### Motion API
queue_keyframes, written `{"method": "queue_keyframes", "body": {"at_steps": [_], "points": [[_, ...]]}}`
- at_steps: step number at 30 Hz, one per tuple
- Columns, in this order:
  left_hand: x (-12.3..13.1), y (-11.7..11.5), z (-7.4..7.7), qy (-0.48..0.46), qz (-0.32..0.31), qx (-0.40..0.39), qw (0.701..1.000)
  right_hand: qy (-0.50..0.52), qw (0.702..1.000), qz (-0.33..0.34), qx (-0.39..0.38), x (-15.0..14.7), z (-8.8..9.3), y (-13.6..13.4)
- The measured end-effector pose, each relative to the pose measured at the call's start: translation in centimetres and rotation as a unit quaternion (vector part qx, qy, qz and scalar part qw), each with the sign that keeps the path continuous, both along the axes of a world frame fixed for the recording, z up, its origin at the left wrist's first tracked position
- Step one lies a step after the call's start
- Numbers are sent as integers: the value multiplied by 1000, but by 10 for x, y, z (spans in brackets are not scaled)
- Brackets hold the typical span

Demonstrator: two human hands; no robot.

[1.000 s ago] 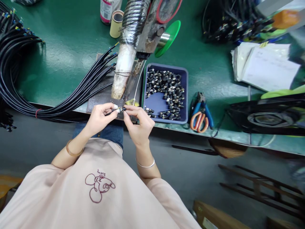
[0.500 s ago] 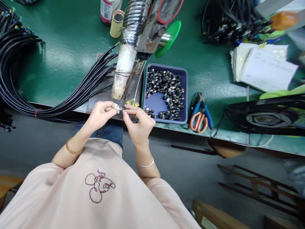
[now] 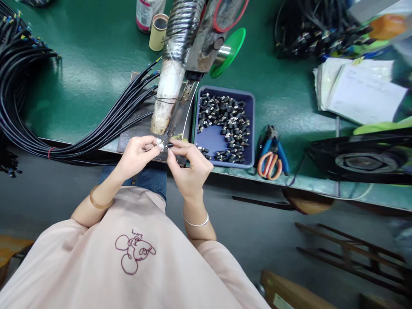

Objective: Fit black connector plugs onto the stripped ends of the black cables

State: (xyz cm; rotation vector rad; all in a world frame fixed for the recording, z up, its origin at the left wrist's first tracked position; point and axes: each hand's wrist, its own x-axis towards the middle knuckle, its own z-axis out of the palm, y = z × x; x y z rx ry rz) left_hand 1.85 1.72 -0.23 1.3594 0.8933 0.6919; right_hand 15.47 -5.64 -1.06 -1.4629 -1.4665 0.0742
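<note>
Relative to half a second earlier, the right hand point(image 3: 189, 165) has shifted slightly to the right, and a little more of the black plug point(image 3: 169, 145) shows at its fingertips. At the far left, black cables point(image 3: 72, 149) curve along the tabletop point(image 3: 86, 81) edge onto a dark board point(image 3: 138, 129). Next, the left hand point(image 3: 138, 154) is closed in a pinch with white covers on its fingertips; it appears to grip the end of a cable, visible there one second earlier and now covered by the fingers. The plug sits between the two hands, over the board's front edge, below the white-wrapped tube point(image 3: 166, 94). The right thumb and forefinger are pinched on it, with almost no opening. The plug should handle as light and rigid, but small enough to slip or turn; hold it by the black body and keep fingers off the metal end. The cable should be flexible, its bare wires easily bent; grip the jacket. To the right stand a tray point(image 3: 210, 139) of similar plugs, then orange-handled scissors point(image 3: 269, 165).
</note>
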Motion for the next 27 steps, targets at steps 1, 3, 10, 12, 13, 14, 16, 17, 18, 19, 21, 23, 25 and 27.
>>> {"method": "queue_keyframes", "body": {"at_steps": [1,3,10,12,13,14,16,17,18,19,21,23,25,27], "points": [[0,0,0,-1,1,-2,1000,2,1000,3,-2,0,0,0],[0,0,0,-4,2,-8,1000,6,1000,10,-5,1,1,-1],[-1,2,1,-13,-5,-37,999,-4,999,25,-22,3,3,-3],[-2,1,2,-13,-10,-47,999,-7,999,39,-31,4,3,-3],[-3,1,2,-11,-11,-49,999,-7,998,44,-34,4,2,-3],[-3,0,2,-8,-12,-49,999,-6,998,47,-35,5,2,-4],[-4,-1,1,-3,-13,-47,999,-4,998,46,-34,5,2,-4],[-4,-2,1,-1,-14,-45,999,-2,998,44,-33,5,1,-5],[-4,-3,1,-1,-14,-44,999,-1,999,42,-31,5,1,-5],[-4,-3,1,0,-15,-43,999,1,999,41,-30,5,1,-5],[-4,-3,0,-2,-15,-41,999,9,999,41,-29,4,1,-6],[-3,-3,-1,-5,-14,-38,999,20,999,40,-30,4,0,-5],[-2,-2,-1,-8,-13,-41,999,27,998,38,-31,3,0,-5],[-1,-1,-1,-10,-11,-46,999,29,999,33,-29,3,0,-4]]}}
